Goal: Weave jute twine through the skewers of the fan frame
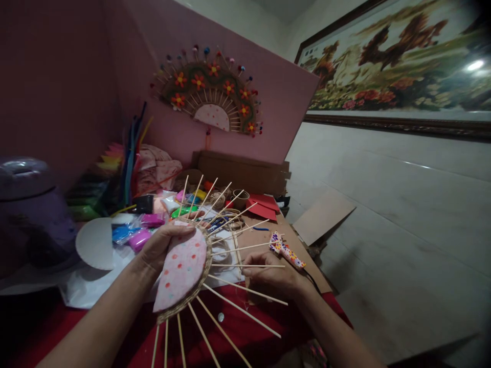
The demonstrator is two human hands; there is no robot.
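A half-round piece covered in white dotted cloth [184, 260] has twine along its curved edge, and several thin wooden sticks fan out from it. My left hand [163, 243] grips it by its upper left part, thumb on the cloth. At the right, my right hand [268, 271] is closed around one of the sticks [226, 265], fingers pinched together near its outer part. Just beyond that hand lies a glue gun with a flowery pattern [287, 250]. Coils of twine [220, 249] rest behind the sticks.
A finished fan with flowers [215, 84] hangs on a pink board. Red sheets [261, 206], a cardboard roll [241, 199], clay packets [138, 239] and a white half disc [95, 244] lie on the table. A purple container [32, 214] stands at the left.
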